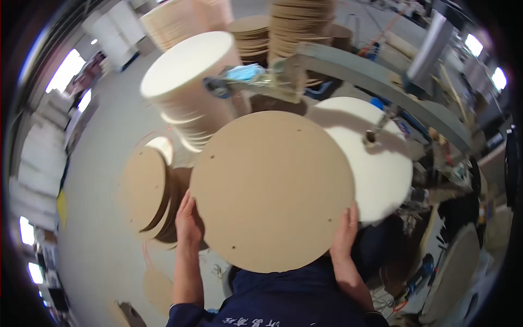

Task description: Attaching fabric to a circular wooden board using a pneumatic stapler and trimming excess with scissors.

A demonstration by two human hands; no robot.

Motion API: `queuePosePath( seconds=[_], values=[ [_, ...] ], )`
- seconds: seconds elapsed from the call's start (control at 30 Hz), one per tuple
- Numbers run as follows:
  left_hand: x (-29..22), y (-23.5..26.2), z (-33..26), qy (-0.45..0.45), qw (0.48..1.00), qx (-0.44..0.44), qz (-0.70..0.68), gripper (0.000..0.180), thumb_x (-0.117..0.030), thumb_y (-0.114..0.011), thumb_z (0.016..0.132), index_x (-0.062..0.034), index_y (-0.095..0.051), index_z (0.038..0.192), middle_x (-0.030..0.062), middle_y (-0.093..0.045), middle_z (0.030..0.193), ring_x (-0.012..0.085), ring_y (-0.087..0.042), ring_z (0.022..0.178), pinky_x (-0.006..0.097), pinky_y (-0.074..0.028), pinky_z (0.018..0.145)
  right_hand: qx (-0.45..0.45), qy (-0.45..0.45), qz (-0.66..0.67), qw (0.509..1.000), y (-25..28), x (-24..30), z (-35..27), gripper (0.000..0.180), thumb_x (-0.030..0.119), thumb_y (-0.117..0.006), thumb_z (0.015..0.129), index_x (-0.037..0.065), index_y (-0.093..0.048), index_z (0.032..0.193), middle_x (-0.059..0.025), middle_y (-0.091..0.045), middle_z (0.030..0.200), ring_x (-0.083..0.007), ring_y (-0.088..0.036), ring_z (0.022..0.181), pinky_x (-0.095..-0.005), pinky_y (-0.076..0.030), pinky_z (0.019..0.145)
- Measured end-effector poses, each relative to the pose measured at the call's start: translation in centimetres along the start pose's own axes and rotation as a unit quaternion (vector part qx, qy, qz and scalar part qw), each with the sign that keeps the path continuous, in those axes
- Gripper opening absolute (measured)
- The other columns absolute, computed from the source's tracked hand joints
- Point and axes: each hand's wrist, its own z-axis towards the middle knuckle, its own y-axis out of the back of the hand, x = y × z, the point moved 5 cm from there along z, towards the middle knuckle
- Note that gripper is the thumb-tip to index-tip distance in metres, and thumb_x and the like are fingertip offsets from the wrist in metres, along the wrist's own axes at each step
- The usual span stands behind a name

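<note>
A large round tan board with a few small holes near its rim is held up in front of my body. My left hand grips its left edge, and my right hand grips its lower right edge. Behind the board, to the right, lies a white round disc, partly covered by it. A metal fitting stands over that disc, below a curved grey machine arm. The undersides of the board and some of my fingertips are hidden.
At left stands a low stack of tan discs. A tall stack of white discs rises behind the board, with stacked brown discs farther back. Tools and cables lie low at right. White bundles line the far left.
</note>
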Motion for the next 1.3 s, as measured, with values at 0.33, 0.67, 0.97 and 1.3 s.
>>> queuePosePath(
  seconds=[0.33, 0.67, 0.97, 1.3],
  values=[
    [0.9, -5.7, 3.1, 0.057, 0.995, 0.079, 0.033, 0.046, -0.006, -0.049, 0.109, 0.0014, -0.047, 0.154, 0.0128, -0.058, 0.151, 0.0233, -0.056, 0.138, 0.036, -0.046, 0.116, -0.129, 0.108, -0.183, 0.969, 3.8, 1.5, 0.6, 0.051, 0.023, -0.057, 0.109, -0.006, -0.048, 0.150, -0.0146, -0.062, 0.138, -0.0209, -0.059, 0.125, -0.0319, -0.045, 0.108],
    [5.6, -14.7, 6.4, 0.088, 0.987, 0.122, 0.057, 0.045, -0.005, -0.049, 0.107, 0.0019, -0.049, 0.152, 0.0119, -0.062, 0.145, 0.0228, -0.060, 0.133, 0.036, -0.046, 0.113, -0.223, 0.209, -0.338, 0.890, 7.8, 6.4, 2.2, 0.041, 0.017, -0.064, 0.103, -0.005, -0.061, 0.137, -0.0172, -0.059, 0.124, -0.0268, -0.061, 0.109, -0.0360, -0.050, 0.099],
    [10.4, -24.9, 8.3, 0.096, 0.958, 0.250, 0.101, 0.044, -0.005, -0.045, 0.108, 0.0037, -0.048, 0.152, 0.0126, -0.057, 0.150, 0.0229, -0.055, 0.137, 0.036, -0.042, 0.116, -0.313, 0.260, -0.431, 0.806, 13.0, 9.8, 6.1, 0.038, 0.021, -0.070, 0.097, 0.001, -0.067, 0.128, -0.0167, -0.059, 0.135, -0.0380, -0.057, 0.124, -0.0481, -0.046, 0.105],
    [16.7, -32.6, 12.4, 0.094, 0.933, 0.292, 0.189, 0.046, -0.006, -0.044, 0.109, 0.0036, -0.046, 0.153, 0.0117, -0.056, 0.152, 0.0211, -0.053, 0.139, 0.033, -0.040, 0.116, -0.333, 0.271, -0.483, 0.763, 19.1, 9.8, 12.3, 0.037, 0.022, -0.066, 0.101, 0.000, -0.065, 0.131, -0.0176, -0.057, 0.142, -0.0353, -0.056, 0.130, -0.0413, -0.045, 0.110]
  ],
)
